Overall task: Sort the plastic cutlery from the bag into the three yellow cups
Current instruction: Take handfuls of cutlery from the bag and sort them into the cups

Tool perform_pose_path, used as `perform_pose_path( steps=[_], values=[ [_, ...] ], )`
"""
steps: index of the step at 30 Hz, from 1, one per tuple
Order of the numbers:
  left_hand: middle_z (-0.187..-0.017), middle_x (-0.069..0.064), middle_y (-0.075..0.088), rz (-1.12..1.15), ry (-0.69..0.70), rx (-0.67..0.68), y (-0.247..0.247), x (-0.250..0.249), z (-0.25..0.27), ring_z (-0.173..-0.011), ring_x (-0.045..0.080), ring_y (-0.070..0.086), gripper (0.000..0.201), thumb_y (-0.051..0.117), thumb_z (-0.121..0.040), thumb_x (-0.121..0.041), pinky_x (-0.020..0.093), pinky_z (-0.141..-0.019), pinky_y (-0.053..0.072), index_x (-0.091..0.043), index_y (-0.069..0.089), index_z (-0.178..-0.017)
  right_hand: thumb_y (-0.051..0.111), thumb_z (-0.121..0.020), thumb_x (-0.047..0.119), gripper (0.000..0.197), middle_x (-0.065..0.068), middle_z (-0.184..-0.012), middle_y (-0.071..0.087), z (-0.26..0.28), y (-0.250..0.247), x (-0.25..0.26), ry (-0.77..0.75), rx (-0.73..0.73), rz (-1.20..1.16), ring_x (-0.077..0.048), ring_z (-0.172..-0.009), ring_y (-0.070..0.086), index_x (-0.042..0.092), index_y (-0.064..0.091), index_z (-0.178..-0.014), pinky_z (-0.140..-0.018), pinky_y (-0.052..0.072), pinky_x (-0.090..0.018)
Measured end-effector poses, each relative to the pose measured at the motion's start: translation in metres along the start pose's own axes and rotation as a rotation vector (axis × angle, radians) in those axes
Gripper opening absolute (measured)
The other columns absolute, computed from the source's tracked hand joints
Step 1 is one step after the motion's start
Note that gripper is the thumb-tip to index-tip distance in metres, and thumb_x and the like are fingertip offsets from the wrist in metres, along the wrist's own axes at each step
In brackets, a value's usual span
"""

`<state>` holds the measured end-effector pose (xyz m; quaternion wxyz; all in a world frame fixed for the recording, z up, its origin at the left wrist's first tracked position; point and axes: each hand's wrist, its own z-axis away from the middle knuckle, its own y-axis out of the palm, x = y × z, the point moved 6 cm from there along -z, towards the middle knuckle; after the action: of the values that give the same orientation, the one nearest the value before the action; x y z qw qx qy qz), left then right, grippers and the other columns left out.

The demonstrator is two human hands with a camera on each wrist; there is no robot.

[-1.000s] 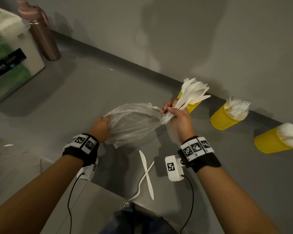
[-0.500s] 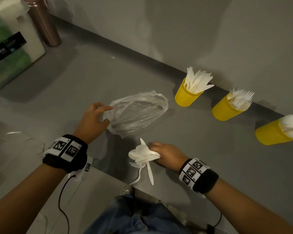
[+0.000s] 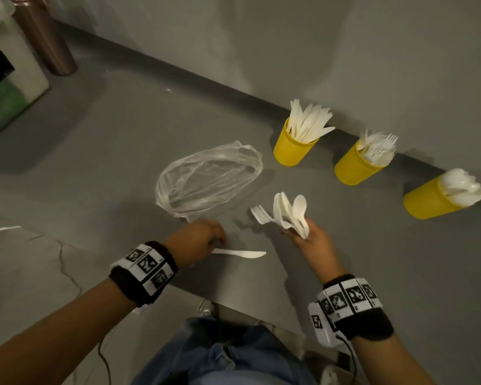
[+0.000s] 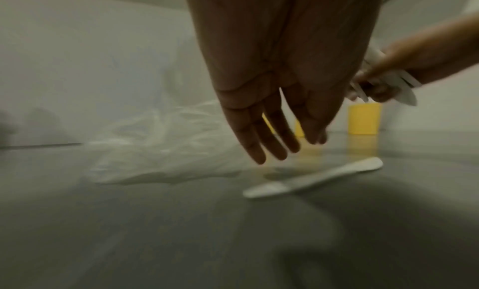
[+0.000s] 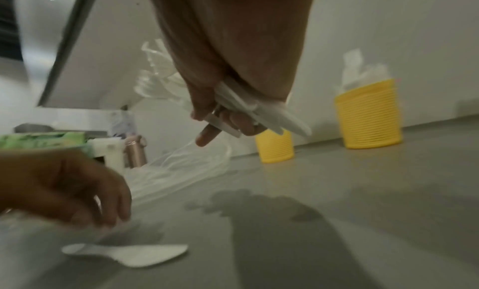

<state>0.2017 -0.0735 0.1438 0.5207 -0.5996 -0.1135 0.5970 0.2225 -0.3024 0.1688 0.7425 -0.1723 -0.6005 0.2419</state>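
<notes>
Three yellow cups stand along the wall: the knife cup (image 3: pixel 293 151), the fork cup (image 3: pixel 354 168) and the spoon cup (image 3: pixel 428 202), each with white cutlery in it. The clear plastic bag (image 3: pixel 208 179) lies flat on the grey table. My right hand (image 3: pixel 303 234) is raised in front of the cups and grips a bunch of white spoons and forks (image 3: pixel 286 212) by the handles. One white knife (image 3: pixel 242 254) lies near the table's front edge. My left hand (image 3: pixel 214 241) is over its handle end; in the left wrist view the fingers (image 4: pixel 259 146) are straight just above the knife (image 4: pixel 311 179).
A copper bottle (image 3: pixel 56 43) and a white box with a green label (image 3: pixel 9 79) stand at the far left. The table's front edge (image 3: pixel 247 301) runs just behind my wrists, and the wall rises right behind the cups.
My right hand pulled the cutlery bunch out of the bag, dipped to the table and rose again. My left hand released the bag, which now lies flat, and moved to the knife.
</notes>
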Motion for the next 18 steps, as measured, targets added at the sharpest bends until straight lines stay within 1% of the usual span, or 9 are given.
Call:
perform_pose_path(
  steps=[1,3,5,7,9,10,13,16,18],
  values=[
    [-0.115,0.004,0.056,-0.074,-0.017,0.071,0.012,-0.006,-0.009,-0.105,0.022,0.055,0.025,0.054,-0.085,-0.014,0.028,-0.091,0.04,-0.013,0.061,-0.109,0.063,-0.086,0.014,0.01,0.014,-0.072,0.069,0.005,-0.01,-0.004,0.017,-0.066,-0.061,0.0,-0.07,0.058,0.016,0.065,-0.096,-0.066,0.04,-0.02],
    [-0.119,0.006,0.051,-0.207,-0.069,0.154,0.027,-0.013,-0.025,-0.108,0.024,0.052,0.034,0.059,-0.084,-0.024,0.03,-0.091,0.039,-0.012,0.055,-0.115,0.06,-0.089,0.016,0.005,0.02,-0.058,0.067,0.016,-0.024,-0.012,0.046,-0.172,-0.186,0.008,-0.058,0.055,0.013,0.062,-0.093,-0.063,0.04,-0.017],
    [-0.12,0.01,0.051,-0.258,-0.117,0.191,0.035,-0.015,-0.037,-0.109,0.026,0.052,0.035,0.062,-0.081,-0.023,0.033,-0.093,0.039,-0.01,0.055,-0.113,0.058,-0.089,0.018,0.004,0.014,-0.059,0.07,0.026,-0.032,-0.021,0.087,-0.243,-0.324,0.005,-0.056,0.054,0.015,0.06,-0.091,-0.065,0.039,-0.02],
    [-0.119,0.012,0.055,-0.304,-0.142,0.229,0.038,-0.014,-0.045,-0.11,0.028,0.053,0.031,0.063,-0.081,-0.02,0.033,-0.094,0.04,-0.008,0.058,-0.109,0.058,-0.089,0.018,0.002,0.004,-0.061,0.071,0.036,-0.037,-0.026,0.123,-0.299,-0.454,-0.006,-0.064,0.058,0.019,0.059,-0.088,-0.069,0.042,-0.024],
    [-0.118,0.014,0.057,-0.341,-0.136,0.276,0.042,-0.013,-0.05,-0.11,0.029,0.053,0.029,0.063,-0.081,-0.021,0.033,-0.093,0.04,-0.006,0.059,-0.105,0.057,-0.09,0.014,0.003,0.001,-0.06,0.069,0.042,-0.04,-0.028,0.149,-0.33,-0.578,-0.01,-0.066,0.063,0.018,0.057,-0.089,-0.07,0.047,-0.02],
    [-0.118,0.014,0.057,-0.354,-0.131,0.294,0.043,-0.014,-0.051,-0.11,0.029,0.053,0.029,0.061,-0.083,-0.021,0.033,-0.093,0.039,-0.005,0.059,-0.106,0.056,-0.09,0.012,0.004,0.0,-0.058,0.068,0.045,-0.041,-0.028,0.168,-0.34,-0.638,-0.01,-0.061,0.063,0.016,0.056,-0.09,-0.066,0.05,-0.019],
    [-0.118,0.013,0.057,-0.39,-0.113,0.298,0.04,-0.021,-0.057,-0.11,0.028,0.053,0.027,0.052,-0.088,-0.023,0.032,-0.092,0.04,-0.006,0.057,-0.108,0.051,-0.091,0.004,0.008,-0.001,-0.056,0.067,0.049,-0.043,-0.026,0.195,-0.347,-0.809,-0.013,-0.05,0.062,0.012,0.053,-0.093,-0.053,0.054,-0.025],
    [-0.105,0.01,0.062,-0.242,-0.103,0.241,0.032,-0.037,-0.07,-0.097,0.026,0.058,0.018,0.052,-0.088,-0.023,0.031,-0.082,0.042,-0.012,0.056,-0.101,0.049,-0.092,0.001,0.01,-0.002,-0.065,0.069,0.053,-0.053,-0.025,0.19,-0.373,-0.851,-0.015,-0.048,0.06,0.01,0.052,-0.094,-0.049,0.053,-0.025],
    [-0.085,0.006,0.064,0.08,-0.106,0.19,0.028,-0.051,-0.08,-0.076,0.022,0.06,0.003,0.052,-0.09,-0.019,0.031,-0.071,0.047,-0.018,0.052,-0.087,0.05,-0.091,0.003,0.01,-0.002,-0.069,0.067,0.059,-0.066,-0.025,0.196,-0.405,-0.834,-0.012,-0.045,0.056,0.012,0.054,-0.093,-0.046,0.049,-0.023]
  ],
)
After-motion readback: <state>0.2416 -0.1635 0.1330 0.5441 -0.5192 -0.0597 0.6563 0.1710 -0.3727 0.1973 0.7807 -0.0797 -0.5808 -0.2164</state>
